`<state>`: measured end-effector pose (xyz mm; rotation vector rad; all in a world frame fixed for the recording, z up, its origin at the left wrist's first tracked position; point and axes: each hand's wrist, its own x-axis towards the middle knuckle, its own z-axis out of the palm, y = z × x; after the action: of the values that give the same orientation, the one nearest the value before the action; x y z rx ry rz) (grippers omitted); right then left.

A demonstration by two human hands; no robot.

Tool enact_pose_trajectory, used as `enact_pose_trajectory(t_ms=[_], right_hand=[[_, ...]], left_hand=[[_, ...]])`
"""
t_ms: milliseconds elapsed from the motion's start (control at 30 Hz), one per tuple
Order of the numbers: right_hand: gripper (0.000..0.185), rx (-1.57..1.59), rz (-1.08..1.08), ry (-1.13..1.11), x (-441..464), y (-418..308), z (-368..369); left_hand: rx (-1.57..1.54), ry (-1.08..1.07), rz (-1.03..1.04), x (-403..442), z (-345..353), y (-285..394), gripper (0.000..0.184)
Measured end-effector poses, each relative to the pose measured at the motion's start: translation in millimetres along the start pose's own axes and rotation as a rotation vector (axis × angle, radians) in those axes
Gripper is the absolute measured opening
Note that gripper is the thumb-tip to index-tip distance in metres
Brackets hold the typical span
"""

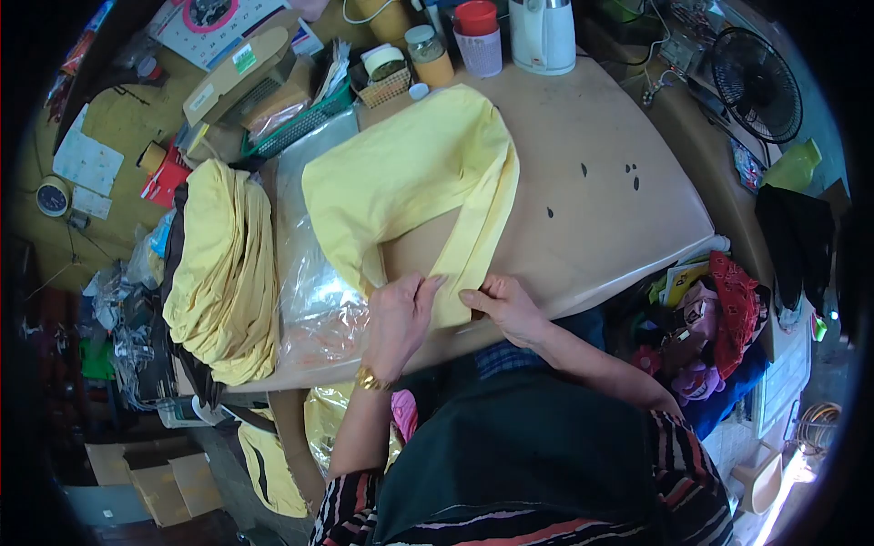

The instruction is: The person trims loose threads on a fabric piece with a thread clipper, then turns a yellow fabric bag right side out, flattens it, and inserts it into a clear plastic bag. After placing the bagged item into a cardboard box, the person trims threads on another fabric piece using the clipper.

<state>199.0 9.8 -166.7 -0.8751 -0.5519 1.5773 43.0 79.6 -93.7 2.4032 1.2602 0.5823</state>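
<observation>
A pale yellow piece of cloth (401, 168) lies on the brown table, curved round with a long folded band (478, 227) along its right side. Near the front edge of the table, my left hand (401, 314) pinches the cloth between thumb and fingers. Just to its right, my right hand (505, 309) grips the band's near end, thumb on top. A gold bracelet is on my left wrist. Left of the cloth is a clear plastic sheet or bag (319, 309), and beyond it a heap of the same yellow fabric (223, 273).
A green basket (300, 123), a lidded jar (428, 55), a pink-and-red cup (478, 41) and a white kettle (543, 36) line the table's back. A black fan (756, 84) stands far right. Bundled coloured fabrics (706, 318) sit beyond the right edge.
</observation>
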Motion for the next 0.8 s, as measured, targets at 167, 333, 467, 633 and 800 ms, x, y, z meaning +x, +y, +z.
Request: enact_pose_trajectory(t_ms=[167,333,467,633,800], right_hand=[[0.023,0.219,-0.073,0.144,15.3,13.2,-10.7],[0.024,0.106,-0.016,0.041,6.1,17.2,4.5],[0.024,0.444,-0.129,0.206,9.0,-4.6,-0.9],[0.017,0.287,-0.165,0.273,20.0,15.0,-4.8],[0.019,0.373,-0.067,0.456,22.7,-12.5,-23.2]], left_hand=[[0.026,-0.104,0.093,0.4,-7.2,16.9,0.023],[0.238,-0.120,0.001,39.9,18.2,27.6,0.026],[0.135,-0.132,0.089,41.7,19.2,31.3,0.027],[0.171,-0.044,0.086,72.1,45.8,50.8,0.023],[0.036,-0.073,0.134,67.9,44.6,52.0,0.019]])
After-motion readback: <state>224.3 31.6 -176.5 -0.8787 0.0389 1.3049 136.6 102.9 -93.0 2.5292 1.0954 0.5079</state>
